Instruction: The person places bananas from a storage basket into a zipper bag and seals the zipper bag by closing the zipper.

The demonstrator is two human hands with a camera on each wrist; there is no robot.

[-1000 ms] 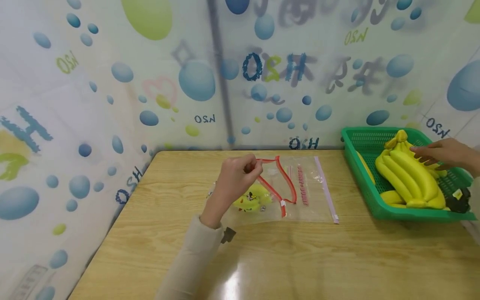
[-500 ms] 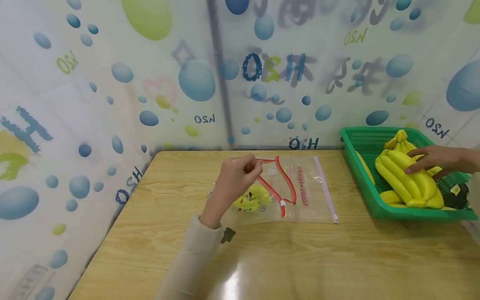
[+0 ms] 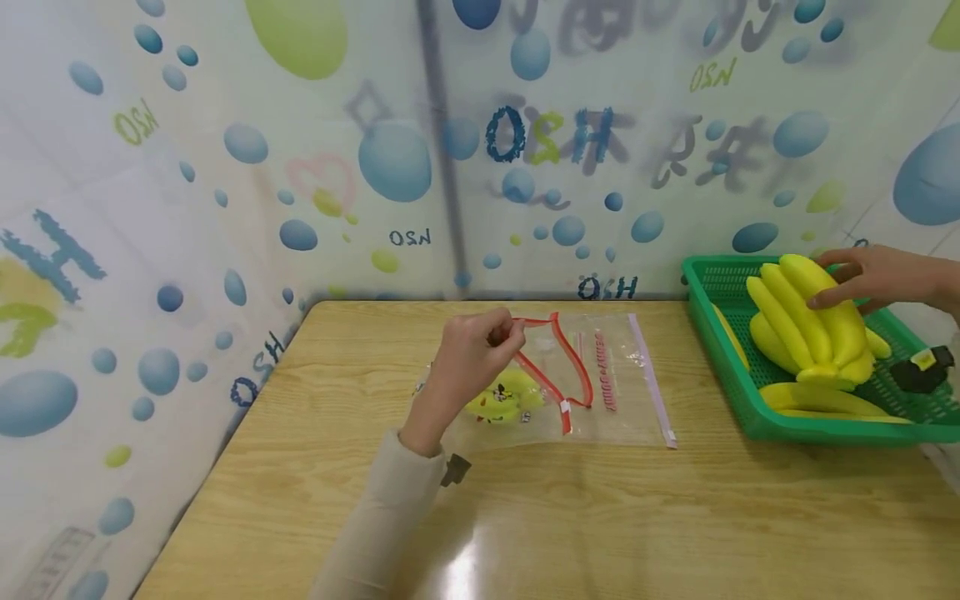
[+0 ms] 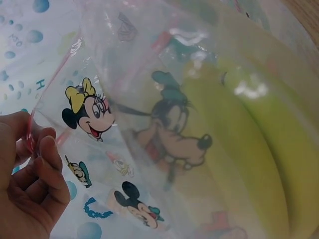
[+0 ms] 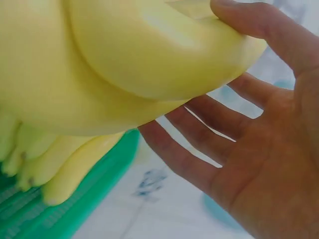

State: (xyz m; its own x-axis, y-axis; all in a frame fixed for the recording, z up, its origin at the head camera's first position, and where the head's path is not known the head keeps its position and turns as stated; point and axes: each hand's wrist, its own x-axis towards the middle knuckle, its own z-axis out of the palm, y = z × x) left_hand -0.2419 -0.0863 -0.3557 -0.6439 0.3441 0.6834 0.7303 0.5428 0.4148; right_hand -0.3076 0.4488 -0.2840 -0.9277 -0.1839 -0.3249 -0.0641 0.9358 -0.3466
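My left hand [image 3: 472, 358] pinches the red-edged mouth of a clear zip bag [image 4: 89, 109] printed with cartoon figures. The mouth gapes, and yellow bananas [image 4: 239, 164] show through the plastic inside. At the right, my right hand [image 3: 892, 279] grips a bunch of yellow bananas [image 3: 813, 325], thumb on the near side and fingers behind. The bunch is tilted up over the green basket [image 3: 716, 367], its tips raised. In the right wrist view, the thumb and spread fingers bend round the tips of the bananas [image 5: 164, 55].
More bananas [image 3: 825, 400] lie in the basket beneath the held bunch. A clear bag with a lilac zip strip [image 3: 652, 375] lies flat on the wooden table [image 3: 585, 517], partly overlapped by the red-edged one. A patterned wall sheet [image 3: 315, 275] hangs behind the table.
My right hand has reached onto the banana bunch, taken hold of it and raised its tips, uncovering bananas below. My left hand has stayed in place at the bag mouth.
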